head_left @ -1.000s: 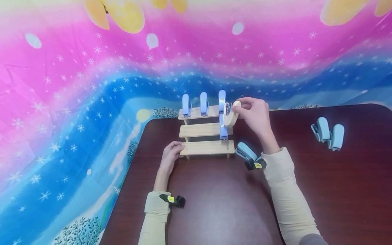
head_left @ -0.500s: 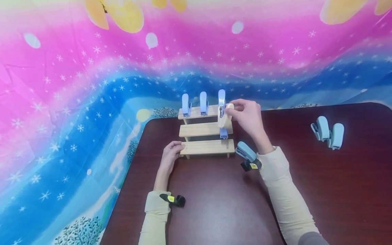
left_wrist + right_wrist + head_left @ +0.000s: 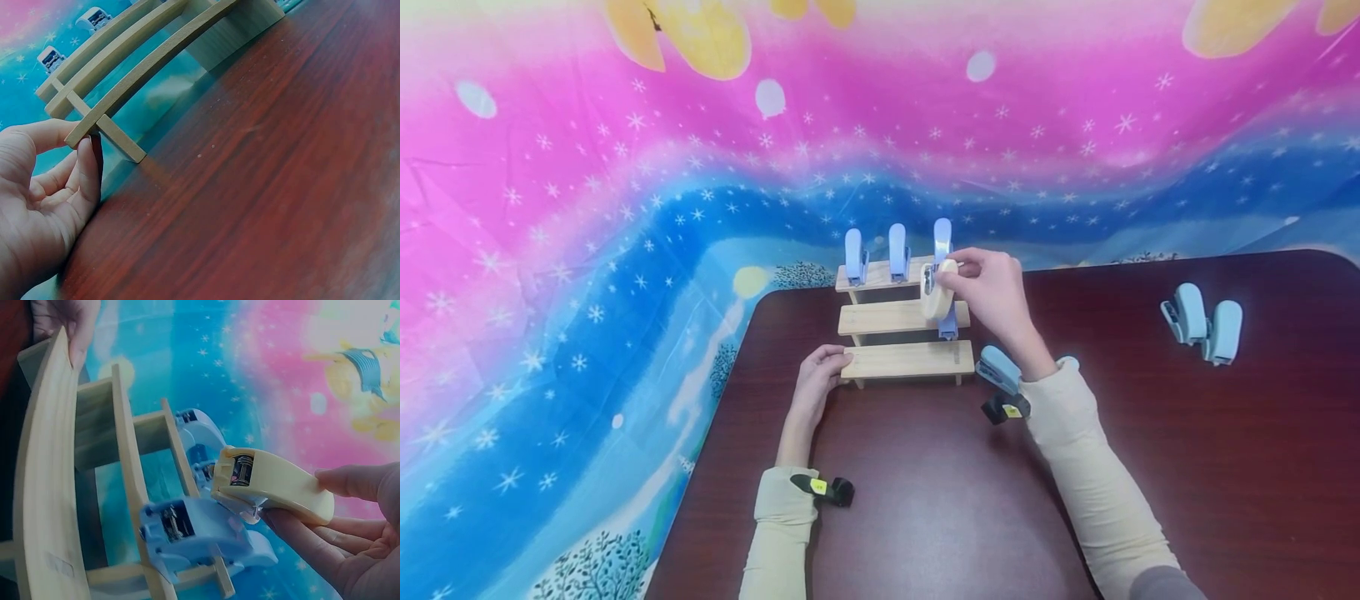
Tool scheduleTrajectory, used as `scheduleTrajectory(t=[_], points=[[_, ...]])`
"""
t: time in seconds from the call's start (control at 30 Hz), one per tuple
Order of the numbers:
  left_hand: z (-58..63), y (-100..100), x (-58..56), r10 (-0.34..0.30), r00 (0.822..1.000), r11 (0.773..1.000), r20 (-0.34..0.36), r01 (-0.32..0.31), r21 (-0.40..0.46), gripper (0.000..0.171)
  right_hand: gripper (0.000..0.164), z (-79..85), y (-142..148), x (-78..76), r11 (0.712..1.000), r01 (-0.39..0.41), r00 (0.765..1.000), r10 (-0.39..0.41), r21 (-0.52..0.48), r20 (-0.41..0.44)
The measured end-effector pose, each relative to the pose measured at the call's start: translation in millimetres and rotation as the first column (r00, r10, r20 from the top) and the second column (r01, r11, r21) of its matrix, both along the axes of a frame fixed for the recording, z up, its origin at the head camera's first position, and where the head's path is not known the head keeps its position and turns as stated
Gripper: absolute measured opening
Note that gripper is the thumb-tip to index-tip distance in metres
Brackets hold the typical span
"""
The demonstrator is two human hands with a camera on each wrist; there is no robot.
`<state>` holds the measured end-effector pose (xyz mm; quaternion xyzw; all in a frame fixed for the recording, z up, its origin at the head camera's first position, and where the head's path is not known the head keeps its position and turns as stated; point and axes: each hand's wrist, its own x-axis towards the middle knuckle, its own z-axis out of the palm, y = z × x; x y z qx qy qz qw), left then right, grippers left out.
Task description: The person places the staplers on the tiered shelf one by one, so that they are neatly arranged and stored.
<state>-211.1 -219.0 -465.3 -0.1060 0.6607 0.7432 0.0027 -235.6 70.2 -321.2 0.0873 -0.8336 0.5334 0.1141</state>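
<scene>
Just right of the head view's centre, the cream stapler [image 3: 936, 300], pinched by the right hand [image 3: 997, 290], could have toppled the neighbouring blue stapler [image 3: 197, 528] if swung low, while the left hand [image 3: 817, 382] gripped the wooden rack [image 3: 904, 361].

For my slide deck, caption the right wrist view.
The right hand pinches a cream stapler near blue staplers on a wooden rack, whose end the left hand holds.

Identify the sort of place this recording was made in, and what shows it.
Probably an indoor spot staged for filming: a creased, snowflake-printed backdrop spans the space behind a dark reddish-brown table, a wooden three-step rack stands on it, and black devices are worn at both wrists.
</scene>
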Motion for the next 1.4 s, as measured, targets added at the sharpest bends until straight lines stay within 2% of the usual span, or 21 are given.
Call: scheduleTrajectory(t=[0.37,0.73,1.0,1.23,1.4], points=[[-1.4,-1.0,-0.6,-0.004,1.0,1.0,-0.001,0.004,-0.001,0.022,0.032,-8.8,-25.2,3.2,0.998,-0.059,0.997,0.062,0.037,-0.055],[-1.5,-2.6,-0.6,-0.009,1.0,1.0,0.007,0.009,0.014,0.023,0.021,-16.4,-47.0,7.0,0.992,-0.067,0.992,0.077,0.104,-0.095],[-1.9,-3.3,-1.0,-0.002,1.0,1.0,-0.003,0.002,0.003,0.022,0.021,-20.2,-56.4,3.8,0.988,-0.031,0.99,0.052,0.154,-0.133],[-4.0,-1.9,-1.8,-0.011,1.0,1.0,0.004,0.011,0.015,0.021,0.021,-24.6,-63.6,0.4,0.978,0.017,0.991,0.011,0.209,-0.13],[-1.5,-1.3,-1.7,-0.007,1.0,1.0,0.0,0.007,0.008,0.022,0.019,-25.6,-66.4,-0.6,0.977,0.033,0.99,-0.003,0.209,-0.138]])
